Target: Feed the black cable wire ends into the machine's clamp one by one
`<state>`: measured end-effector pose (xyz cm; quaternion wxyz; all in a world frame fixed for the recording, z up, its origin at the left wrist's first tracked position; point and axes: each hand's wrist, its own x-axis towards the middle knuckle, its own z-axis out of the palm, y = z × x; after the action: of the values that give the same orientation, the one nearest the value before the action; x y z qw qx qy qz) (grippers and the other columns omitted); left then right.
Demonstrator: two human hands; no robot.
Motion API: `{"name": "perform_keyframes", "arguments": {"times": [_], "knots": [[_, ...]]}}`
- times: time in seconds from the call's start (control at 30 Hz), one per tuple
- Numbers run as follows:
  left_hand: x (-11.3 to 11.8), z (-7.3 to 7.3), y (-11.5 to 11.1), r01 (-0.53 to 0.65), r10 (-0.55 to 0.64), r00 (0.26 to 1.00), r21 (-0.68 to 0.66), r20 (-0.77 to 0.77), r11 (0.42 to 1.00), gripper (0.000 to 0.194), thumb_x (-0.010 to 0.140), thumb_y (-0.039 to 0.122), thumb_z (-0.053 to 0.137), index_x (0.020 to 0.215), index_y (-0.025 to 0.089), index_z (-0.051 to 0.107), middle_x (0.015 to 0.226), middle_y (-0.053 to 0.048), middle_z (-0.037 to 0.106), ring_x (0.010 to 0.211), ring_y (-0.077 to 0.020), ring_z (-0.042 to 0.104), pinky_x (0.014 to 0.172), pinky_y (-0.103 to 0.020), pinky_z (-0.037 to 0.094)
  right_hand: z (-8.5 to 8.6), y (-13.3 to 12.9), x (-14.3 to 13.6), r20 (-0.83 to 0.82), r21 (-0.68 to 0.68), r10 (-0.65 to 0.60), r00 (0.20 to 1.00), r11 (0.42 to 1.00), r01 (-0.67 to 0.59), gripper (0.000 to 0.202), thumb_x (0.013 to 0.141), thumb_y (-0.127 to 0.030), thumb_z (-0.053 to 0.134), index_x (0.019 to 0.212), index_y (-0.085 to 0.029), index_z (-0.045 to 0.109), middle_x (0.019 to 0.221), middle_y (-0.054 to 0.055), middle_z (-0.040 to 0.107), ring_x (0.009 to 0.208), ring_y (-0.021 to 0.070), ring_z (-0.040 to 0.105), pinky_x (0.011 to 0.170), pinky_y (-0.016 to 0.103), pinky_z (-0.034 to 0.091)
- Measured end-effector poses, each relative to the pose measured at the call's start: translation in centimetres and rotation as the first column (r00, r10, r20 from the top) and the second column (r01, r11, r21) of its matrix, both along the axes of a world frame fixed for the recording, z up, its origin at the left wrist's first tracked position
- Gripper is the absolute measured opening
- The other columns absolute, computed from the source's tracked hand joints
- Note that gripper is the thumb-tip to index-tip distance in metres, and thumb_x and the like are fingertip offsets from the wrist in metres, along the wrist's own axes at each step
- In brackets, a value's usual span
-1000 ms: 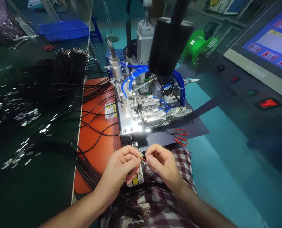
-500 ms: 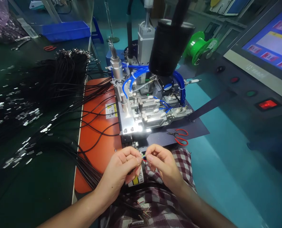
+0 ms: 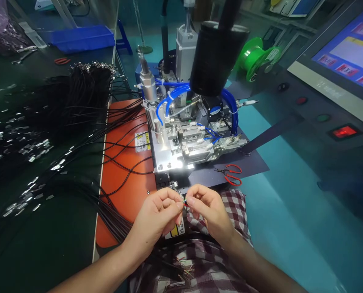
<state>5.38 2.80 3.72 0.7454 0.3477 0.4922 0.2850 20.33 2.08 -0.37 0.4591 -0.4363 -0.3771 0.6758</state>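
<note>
My left hand (image 3: 158, 213) and my right hand (image 3: 210, 209) meet in front of the machine, both pinched shut. Between their fingertips show thin coloured wires (image 3: 184, 201), greenish and red, the end of a cable mostly hidden by my left hand. The two pinches nearly touch. Below them, more black cables with stripped coloured wire ends (image 3: 186, 270) lie across my lap on the checked cloth. Just beyond my hands stands a metal machine (image 3: 181, 156) with blue air tubes, and several black cables run into its left side.
Red-handled scissors (image 3: 232, 175) lie on the dark plate at right. Bundled black cables (image 3: 90, 89) cover the left table beside the orange plate (image 3: 123, 179). A black cylinder (image 3: 216, 61) hangs over the machine. A control screen (image 3: 349, 53) stands right; a blue tray (image 3: 84, 38) sits behind.
My fingertips have drawn slightly closer together, and less of the coloured wires shows between them. The rest shifts only slightly with the camera.
</note>
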Motion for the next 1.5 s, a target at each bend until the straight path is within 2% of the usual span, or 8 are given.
{"name": "perform_keyframes", "arguments": {"times": [0.23, 0.47, 0.77, 0.87, 1.0, 1.5], "knots": [[0.1, 0.1, 0.1, -0.017, 0.017, 1.000, -0.008, 0.015, 1.000, 0.010, 0.083, 0.024, 0.053, 0.077, 0.016, 0.051, 0.049, 0.006, 0.047, 0.041, -0.0043, 0.028, 0.039, -0.019, 0.015, -0.2, 0.0, -0.2, -0.104, -0.060, 0.026, 0.994, 0.998, -0.032, 0.017, 0.077, -0.029, 0.064, 0.070, -0.016, 0.055, 0.052, -0.006, 0.044, 0.045, 0.0058, 0.035, 0.043, 0.019, 0.026], [0.0, 0.0, 0.1, -0.015, 0.015, 0.999, -0.002, 0.036, 1.000, 0.007, 0.083, 0.021, 0.052, 0.080, 0.015, 0.053, 0.051, 0.005, 0.049, 0.040, -0.0038, 0.031, 0.040, -0.018, 0.018, 0.0, 0.0, 0.0, -0.099, -0.065, 0.040, 0.994, 0.997, -0.047, 0.018, 0.078, -0.030, 0.062, 0.070, -0.016, 0.055, 0.052, -0.006, 0.043, 0.045, 0.0066, 0.035, 0.043, 0.019, 0.026], [-0.1, 0.0, 0.2, 0.007, -0.007, 1.000, 0.002, 0.022, 1.000, 0.008, 0.083, 0.024, 0.054, 0.082, 0.016, 0.052, 0.055, 0.003, 0.057, 0.036, -0.0026, 0.034, 0.037, -0.016, 0.021, 0.3, -0.4, 0.2, 0.098, 0.012, 0.042, 0.994, 0.999, -0.044, 0.013, 0.079, -0.026, 0.062, 0.073, -0.016, 0.056, 0.055, -0.006, 0.043, 0.046, 0.0061, 0.034, 0.043, 0.020, 0.027], [0.0, 0.1, 0.1, -0.011, 0.011, 1.000, 0.001, -0.026, 1.000, 0.010, 0.081, 0.024, 0.056, 0.078, 0.016, 0.052, 0.052, 0.005, 0.052, 0.036, -0.0027, 0.035, 0.036, -0.015, 0.023, 0.7, -0.5, 0.1, 0.157, 0.031, 0.034, 0.987, 0.999, -0.039, 0.012, 0.077, -0.024, 0.062, 0.071, -0.016, 0.055, 0.056, -0.005, 0.045, 0.048, 0.0071, 0.035, 0.044, 0.020, 0.029], [0.1, 0.1, 0.0, -0.021, 0.022, 0.998, 0.007, -0.055, 1.000, 0.014, 0.081, 0.028, 0.057, 0.074, 0.017, 0.052, 0.043, 0.009, 0.041, 0.034, -0.0044, 0.036, 0.037, -0.017, 0.024, 1.1, -0.6, -0.1, 0.195, 0.049, 0.011, 0.981, 0.999, -0.021, 0.012, 0.075, -0.023, 0.062, 0.068, -0.016, 0.055, 0.057, -0.005, 0.046, 0.051, 0.0084, 0.039, 0.048, 0.021, 0.032], [0.4, -0.5, -0.6, -0.079, 0.078, 0.997, -0.018, -0.028, 0.997, 0.014, 0.084, 0.030, 0.053, 0.078, 0.018, 0.050, 0.035, 0.007, 0.046, 0.033, -0.0055, 0.033, 0.038, -0.017, 0.019, 1.4, -0.8, -0.7, 0.251, 0.045, -0.029, 0.968, 0.999, 0.018, 0.014, 0.074, -0.025, 0.062, 0.065, -0.017, 0.055, 0.055, -0.005, 0.046, 0.048, 0.0085, 0.038, 0.046, 0.022, 0.033]]}}
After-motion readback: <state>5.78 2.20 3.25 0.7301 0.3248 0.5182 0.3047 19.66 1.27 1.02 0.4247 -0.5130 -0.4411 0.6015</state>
